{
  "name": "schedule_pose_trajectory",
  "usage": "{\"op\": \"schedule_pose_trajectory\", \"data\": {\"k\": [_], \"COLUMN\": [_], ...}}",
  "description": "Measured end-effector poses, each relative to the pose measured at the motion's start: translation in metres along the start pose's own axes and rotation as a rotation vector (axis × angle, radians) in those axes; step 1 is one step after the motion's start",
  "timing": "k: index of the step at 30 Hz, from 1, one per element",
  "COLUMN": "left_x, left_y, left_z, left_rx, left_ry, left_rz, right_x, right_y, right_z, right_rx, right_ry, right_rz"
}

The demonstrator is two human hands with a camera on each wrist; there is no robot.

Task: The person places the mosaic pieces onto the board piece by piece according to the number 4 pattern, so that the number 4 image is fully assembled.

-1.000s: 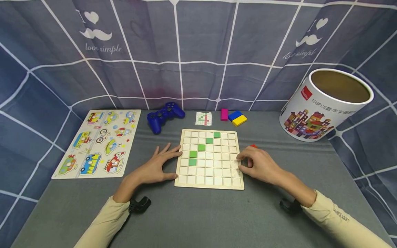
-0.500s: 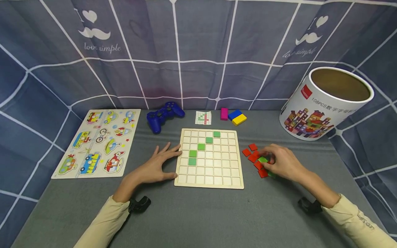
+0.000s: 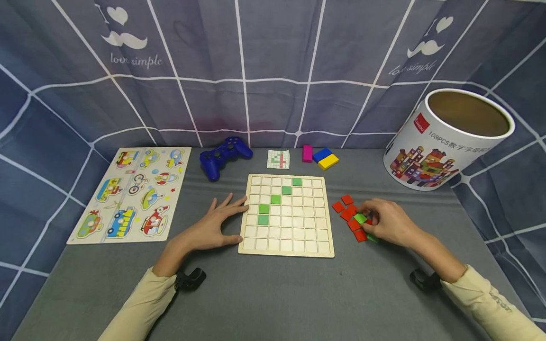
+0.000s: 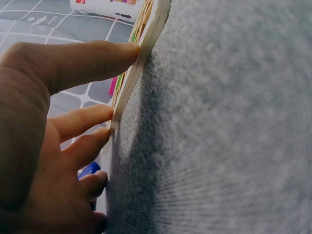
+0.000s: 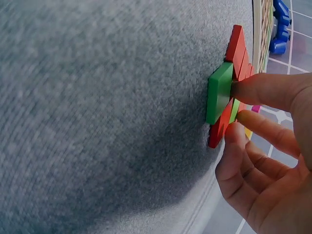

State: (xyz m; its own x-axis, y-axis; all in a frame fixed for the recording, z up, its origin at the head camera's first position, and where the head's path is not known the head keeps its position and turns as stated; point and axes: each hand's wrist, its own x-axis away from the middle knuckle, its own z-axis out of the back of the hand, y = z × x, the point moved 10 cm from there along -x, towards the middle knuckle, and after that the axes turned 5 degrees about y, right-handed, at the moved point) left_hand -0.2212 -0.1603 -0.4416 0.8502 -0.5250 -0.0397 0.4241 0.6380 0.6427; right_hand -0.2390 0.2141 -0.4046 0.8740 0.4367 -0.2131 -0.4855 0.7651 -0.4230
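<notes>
My left hand (image 3: 213,225) lies at the left edge of a wooden grid board (image 3: 294,233), its spread fingers and thumb touching the rim. Several green square tiles (image 3: 276,199) sit in the board's cells, in a slanting row. To the right of the board is a loose pile of red tiles (image 3: 346,214) and green ones. There my right hand (image 3: 390,220) has thumb and index finger at opposite sides of a light green tile (image 3: 360,218), pinching it low over the pile. The right wrist view shows another green tile (image 5: 220,93) beside the thumb.
A small pattern card (image 3: 278,159), a blue game controller (image 3: 226,156) and magenta, blue and yellow blocks (image 3: 327,162) lie behind the board. A vehicle picture puzzle (image 3: 132,194) is at the left. A large white tub (image 3: 443,147) stands at the back right.
My right hand has moved from the board's right edge to the tile pile, uncovering red tiles there. The left hand stays at the board. The head view has shifted slightly.
</notes>
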Motion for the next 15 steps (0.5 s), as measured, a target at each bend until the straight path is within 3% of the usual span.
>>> {"op": "schedule_pose_trajectory", "data": {"k": [8, 15], "left_x": [0.000, 0.000], "left_y": [0.001, 0.002], "left_z": [0.001, 0.001], "left_rx": [-0.004, -0.001], "left_ry": [0.005, 0.002], "left_rz": [0.003, 0.000], "right_x": [-0.003, -0.003], "right_y": [0.008, 0.016], "right_z": [0.002, 0.004], "right_rx": [0.018, 0.100], "right_ry": [0.029, 0.038], "right_rz": [-0.048, -0.116]}}
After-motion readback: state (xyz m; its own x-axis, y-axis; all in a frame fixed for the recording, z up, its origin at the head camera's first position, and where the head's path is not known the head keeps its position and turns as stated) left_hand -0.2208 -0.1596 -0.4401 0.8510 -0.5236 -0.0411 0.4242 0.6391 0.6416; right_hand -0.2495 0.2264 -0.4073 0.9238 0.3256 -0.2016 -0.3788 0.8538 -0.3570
